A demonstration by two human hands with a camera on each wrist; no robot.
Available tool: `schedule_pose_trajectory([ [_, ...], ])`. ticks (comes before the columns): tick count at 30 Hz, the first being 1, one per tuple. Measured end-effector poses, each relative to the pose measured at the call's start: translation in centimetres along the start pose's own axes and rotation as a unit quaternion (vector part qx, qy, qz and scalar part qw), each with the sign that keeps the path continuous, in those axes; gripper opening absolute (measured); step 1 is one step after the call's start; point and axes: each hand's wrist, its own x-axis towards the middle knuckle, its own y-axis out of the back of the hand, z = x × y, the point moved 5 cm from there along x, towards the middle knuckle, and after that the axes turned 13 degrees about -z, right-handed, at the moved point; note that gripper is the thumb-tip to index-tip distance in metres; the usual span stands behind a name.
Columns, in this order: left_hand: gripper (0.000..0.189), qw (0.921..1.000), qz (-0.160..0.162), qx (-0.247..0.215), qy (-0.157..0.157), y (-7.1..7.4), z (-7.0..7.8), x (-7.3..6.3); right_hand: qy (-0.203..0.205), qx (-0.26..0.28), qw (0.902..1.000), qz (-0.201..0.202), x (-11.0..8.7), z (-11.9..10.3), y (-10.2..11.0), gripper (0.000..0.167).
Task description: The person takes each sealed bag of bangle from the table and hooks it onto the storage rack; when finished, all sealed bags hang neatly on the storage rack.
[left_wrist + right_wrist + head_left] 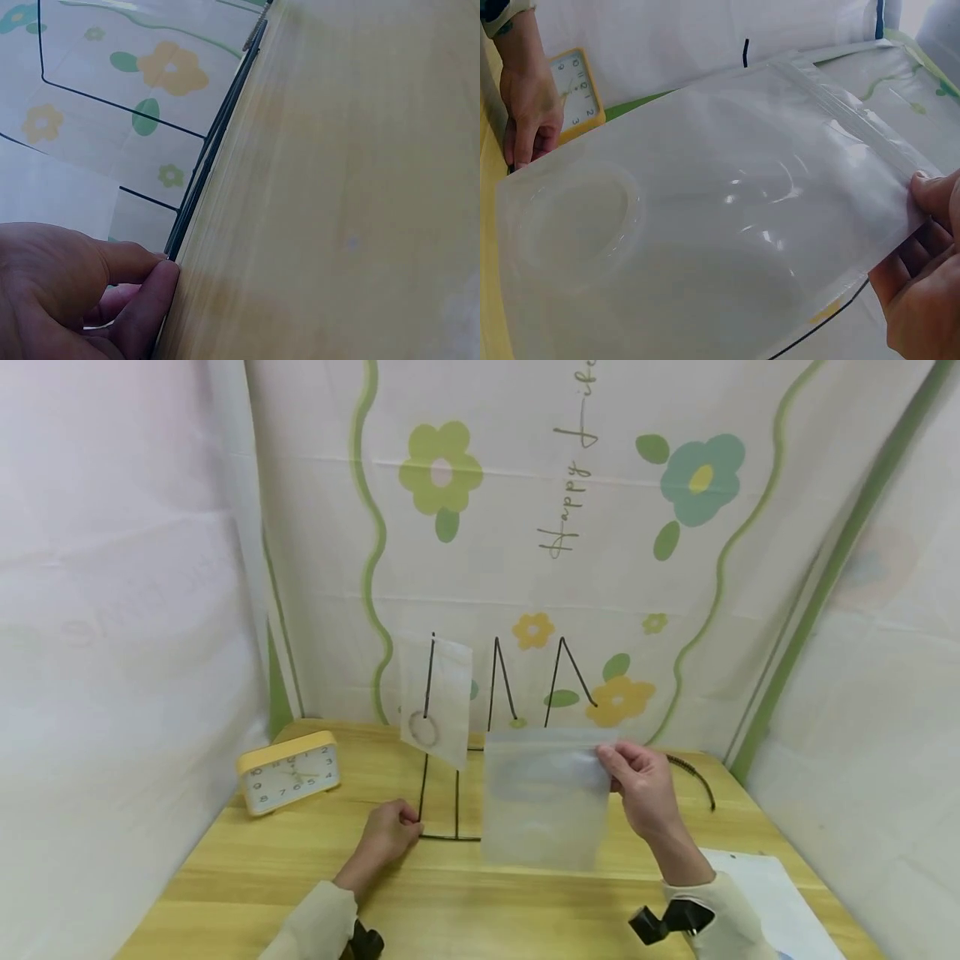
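A black wire rack with upright prongs stands on the table. My left hand pinches its near left corner; in the left wrist view the thumb and finger of that hand meet on the wire. My right hand pinches the upper right corner of a translucent zip bag, held up before the rack's right part and hiding it. In the right wrist view the bag spreads from the hand, with a round outline on it. A second translucent bag hangs at the left prong, a ring-shaped mark low on it.
A yellow clock stands at the table's left edge. Behind the right hand lies a dark curved, coiled piece. A white sheet lies at the front right. Printed cloth walls the back and both sides.
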Motion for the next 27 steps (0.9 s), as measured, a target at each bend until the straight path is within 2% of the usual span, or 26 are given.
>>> schedule_pose_trajectory([
  [5, 0.011, 1.0000, -0.006, -0.006, -0.005, -0.2, 0.1, 0.0, -0.006, 0.011, 0.9998, -0.014, 0.9, 0.1, -1.6, 0.017],
  [11, 0.011, 1.0000, 0.001, -0.001, -0.002, 0.0, -0.1, 0.0, -0.016, 0.021, 0.9994, -0.022, 2.6, 0.6, -2.9, 0.017],
  [21, 0.012, 1.0000, 0.007, 0.001, -0.003, 0.2, 0.1, 0.1, -0.038, 0.025, 0.9989, -0.017, 4.4, 2.4, -3.6, 0.028],
  [27, 0.011, 1.0000, 0.002, 0.003, 0.000, 0.1, -0.2, 0.3, -0.041, 0.027, 0.9986, -0.019, 4.4, 3.1, -3.7, 0.021],
])
